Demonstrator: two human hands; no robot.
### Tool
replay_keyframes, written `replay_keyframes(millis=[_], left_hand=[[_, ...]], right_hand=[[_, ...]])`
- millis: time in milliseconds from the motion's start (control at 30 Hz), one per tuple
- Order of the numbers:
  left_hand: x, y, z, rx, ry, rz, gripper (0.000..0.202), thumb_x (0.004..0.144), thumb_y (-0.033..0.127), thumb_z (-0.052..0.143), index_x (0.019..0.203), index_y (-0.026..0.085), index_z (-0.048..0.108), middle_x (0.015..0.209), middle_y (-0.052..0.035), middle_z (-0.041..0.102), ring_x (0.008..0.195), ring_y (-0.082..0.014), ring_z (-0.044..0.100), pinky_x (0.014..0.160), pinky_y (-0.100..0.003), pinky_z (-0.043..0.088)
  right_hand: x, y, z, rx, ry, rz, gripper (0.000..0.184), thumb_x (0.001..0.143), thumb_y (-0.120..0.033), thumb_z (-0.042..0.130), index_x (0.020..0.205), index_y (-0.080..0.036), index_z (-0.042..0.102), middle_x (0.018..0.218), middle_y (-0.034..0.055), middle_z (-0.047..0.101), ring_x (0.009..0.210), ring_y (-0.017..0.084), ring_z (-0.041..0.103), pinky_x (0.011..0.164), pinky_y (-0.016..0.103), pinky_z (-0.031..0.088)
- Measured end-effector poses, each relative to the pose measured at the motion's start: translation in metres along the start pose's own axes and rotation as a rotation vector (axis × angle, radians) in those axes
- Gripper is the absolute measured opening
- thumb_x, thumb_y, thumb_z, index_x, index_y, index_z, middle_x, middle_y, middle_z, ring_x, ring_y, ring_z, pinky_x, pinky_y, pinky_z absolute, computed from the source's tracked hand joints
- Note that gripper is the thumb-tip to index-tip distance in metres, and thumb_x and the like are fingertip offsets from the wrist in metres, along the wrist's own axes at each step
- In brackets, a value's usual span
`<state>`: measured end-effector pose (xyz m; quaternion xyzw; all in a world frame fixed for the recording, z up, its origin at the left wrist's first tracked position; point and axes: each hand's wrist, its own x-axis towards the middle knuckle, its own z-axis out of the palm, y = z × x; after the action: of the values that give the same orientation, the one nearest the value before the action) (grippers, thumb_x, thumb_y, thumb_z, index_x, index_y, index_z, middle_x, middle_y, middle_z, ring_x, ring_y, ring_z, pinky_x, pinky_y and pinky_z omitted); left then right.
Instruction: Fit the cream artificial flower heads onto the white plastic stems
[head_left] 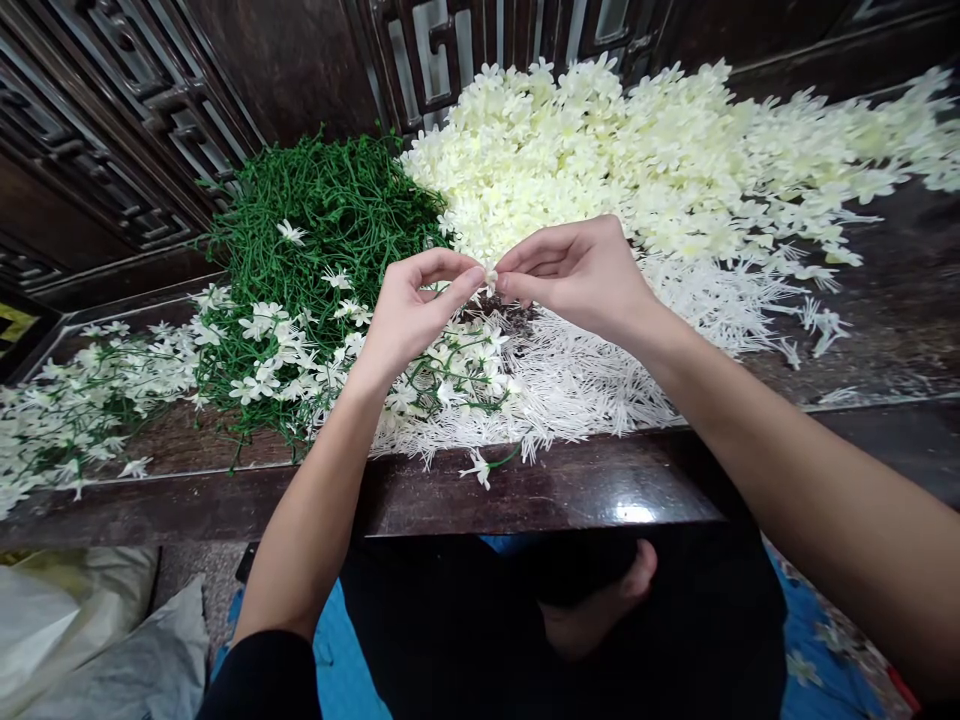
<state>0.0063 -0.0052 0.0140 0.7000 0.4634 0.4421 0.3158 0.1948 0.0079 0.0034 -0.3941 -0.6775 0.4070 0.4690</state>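
Observation:
My left hand [420,305] and my right hand [581,275] meet fingertip to fingertip over the wooden bench. Between their pinched thumbs and fingers is a small pale artificial flower [490,277], mostly covered by the fingertips. Behind my right hand rises a big heap of cream artificial petals [600,150]. Under that wrist spreads a pile of thin white plastic stamens [600,370]. Green plastic stems [322,215] are heaped beyond my left hand. White flowers on green stems [457,370] lie below the hands.
More stemmed flowers [97,380] lie along the left of the dark wooden bench [525,490]. One flower [478,468] rests near its front edge. A carved wooden panel [300,70] stands behind. Pale sacks [90,630] are on the floor at left.

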Motion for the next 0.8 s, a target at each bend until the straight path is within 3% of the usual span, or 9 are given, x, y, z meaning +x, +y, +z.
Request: replay_keyframes(millis=[100, 200, 400, 800], left_hand=[[0.001, -0.0008, -0.0006, -0.005, -0.002, 0.004, 0.006, 0.082, 0.017, 0.071, 0.088, 0.019, 0.072, 0.093, -0.0049, 0.075, 0.081, -0.0121, 0.068, 0.057, -0.017, 0.05], [0.0011, -0.0022, -0.001, 0.015, -0.006, 0.026, 0.007, 0.08, 0.015, 0.072, 0.086, 0.017, 0.073, 0.092, -0.0052, 0.076, 0.082, -0.0128, 0.069, 0.064, -0.019, 0.054], [-0.0009, -0.0024, -0.001, 0.064, -0.022, 0.008, 0.007, 0.082, 0.019, 0.071, 0.086, 0.02, 0.076, 0.091, -0.0053, 0.077, 0.06, -0.0095, 0.06, 0.045, -0.02, 0.041], [-0.0002, -0.0011, -0.0007, 0.095, -0.044, 0.026, 0.009, 0.082, 0.02, 0.069, 0.088, 0.018, 0.076, 0.093, -0.0063, 0.077, 0.067, -0.0109, 0.062, 0.048, -0.021, 0.043]], right_hand=[[-0.0003, 0.0002, -0.0007, 0.006, -0.027, -0.013, 0.01, 0.072, -0.029, 0.085, 0.078, -0.027, 0.077, 0.08, 0.0044, 0.075, 0.076, 0.024, 0.072, 0.077, 0.045, 0.063], [-0.0007, -0.0007, -0.0005, 0.029, -0.056, -0.027, 0.009, 0.072, -0.027, 0.085, 0.077, -0.027, 0.077, 0.078, 0.0038, 0.075, 0.074, 0.023, 0.072, 0.076, 0.045, 0.062], [0.0012, 0.0012, 0.0013, -0.004, -0.046, -0.082, 0.005, 0.073, -0.026, 0.082, 0.074, -0.025, 0.078, 0.079, 0.0035, 0.075, 0.075, 0.021, 0.071, 0.077, 0.043, 0.062], [0.0009, 0.003, 0.0023, 0.024, -0.058, -0.099, 0.013, 0.068, -0.029, 0.086, 0.073, -0.022, 0.076, 0.078, 0.0033, 0.075, 0.073, 0.021, 0.071, 0.078, 0.043, 0.063]])
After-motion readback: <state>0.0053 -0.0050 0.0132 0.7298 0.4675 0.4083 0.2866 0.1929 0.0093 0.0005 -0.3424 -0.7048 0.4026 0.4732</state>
